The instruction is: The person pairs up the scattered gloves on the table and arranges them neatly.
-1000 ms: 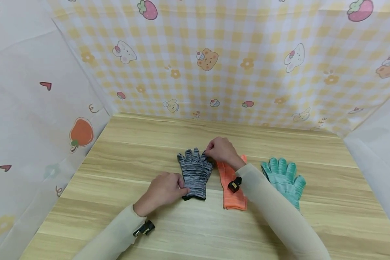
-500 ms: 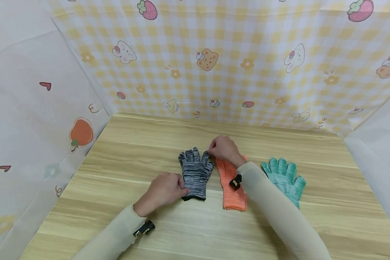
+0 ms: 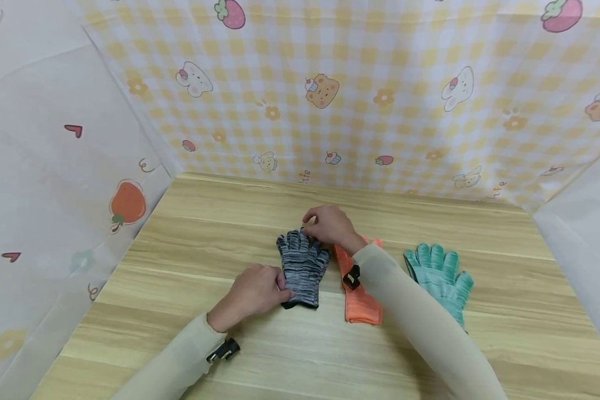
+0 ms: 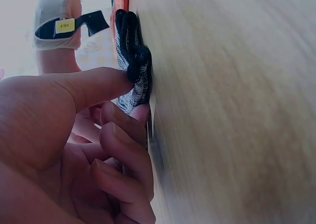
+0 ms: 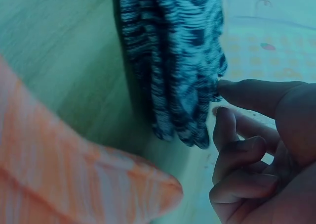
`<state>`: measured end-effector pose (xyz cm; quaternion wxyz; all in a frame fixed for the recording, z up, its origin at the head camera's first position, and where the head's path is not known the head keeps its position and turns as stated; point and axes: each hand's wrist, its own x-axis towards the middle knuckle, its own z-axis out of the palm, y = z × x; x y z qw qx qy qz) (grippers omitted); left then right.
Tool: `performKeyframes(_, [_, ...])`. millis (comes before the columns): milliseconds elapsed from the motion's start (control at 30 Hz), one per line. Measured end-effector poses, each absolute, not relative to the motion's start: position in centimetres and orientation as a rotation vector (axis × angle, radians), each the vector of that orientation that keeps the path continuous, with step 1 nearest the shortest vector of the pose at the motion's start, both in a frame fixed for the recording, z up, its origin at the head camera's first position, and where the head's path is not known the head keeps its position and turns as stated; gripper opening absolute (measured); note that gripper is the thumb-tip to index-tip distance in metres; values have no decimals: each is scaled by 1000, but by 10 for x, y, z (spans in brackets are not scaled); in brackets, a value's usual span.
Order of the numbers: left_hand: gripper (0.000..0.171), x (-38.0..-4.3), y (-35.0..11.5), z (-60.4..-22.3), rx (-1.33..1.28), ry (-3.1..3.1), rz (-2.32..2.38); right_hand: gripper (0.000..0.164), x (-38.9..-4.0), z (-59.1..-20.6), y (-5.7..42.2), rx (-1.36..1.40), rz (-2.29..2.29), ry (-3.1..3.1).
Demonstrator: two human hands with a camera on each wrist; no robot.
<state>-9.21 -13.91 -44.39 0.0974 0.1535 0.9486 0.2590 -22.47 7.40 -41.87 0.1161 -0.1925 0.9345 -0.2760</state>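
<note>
A black-and-grey knit glove (image 3: 301,270) lies flat on the table, fingers pointing away. My left hand (image 3: 256,289) pinches its cuff at the near left corner; the left wrist view shows the thumb (image 4: 101,88) on top of the black cuff edge (image 4: 140,61). At the far end my right hand (image 3: 330,226) has thumb and index finger at the tip of one glove finger. In the right wrist view the thumb (image 5: 256,95) touches the striped glove fabric (image 5: 185,61), with the index fingertip close below and the other fingers curled.
An orange glove (image 3: 361,303) lies just right of the grey one, partly under my right forearm. Farther right is a green glove (image 3: 440,280), its near end partly hidden by the sleeve. A checked cloth (image 3: 380,128) hangs behind the wooden table (image 3: 205,222).
My right hand has moved left from the tip of one finger of the grey glove to the neighbouring finger. The left hand stays on the cuff. The head view has shifted slightly.
</note>
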Motion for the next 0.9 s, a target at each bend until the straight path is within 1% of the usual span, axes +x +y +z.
performKeyframes(133, [31, -88, -134, -432, 406, 2793, 747, 9, -226, -421, 68, -538, -746, 2760])
performKeyframes(200, [31, -87, -133, -429, 396, 2796, 726, 7, -226, -421, 67, -521, -716, 2778])
performKeyframes(500, [31, -90, -135, -432, 410, 2793, 740, 6, -227, -418, 70, -487, -647, 2811])
performKeyframes(600, [30, -97, -142, -458, 465, 2817, 738, 11, -229, -416, 68, -550, -700, 2788])
performKeyframes(667, [30, -97, -144, -460, 477, 2824, 738, 15, -230, -415, 66, -620, -730, 2761])
performKeyframes(733, [30, -97, -143, -458, 473, 2818, 742, 17, -230, -414, 63, -677, -736, 2735])
performKeyframes(833, [32, -91, -137, -433, 435, 2789, 759, 15, -231, -414, 59, -714, -710, 2716])
performKeyframes(900, [31, -91, -136, -435, 443, 2785, 765, 13, -232, -415, 57, -714, -706, 2715])
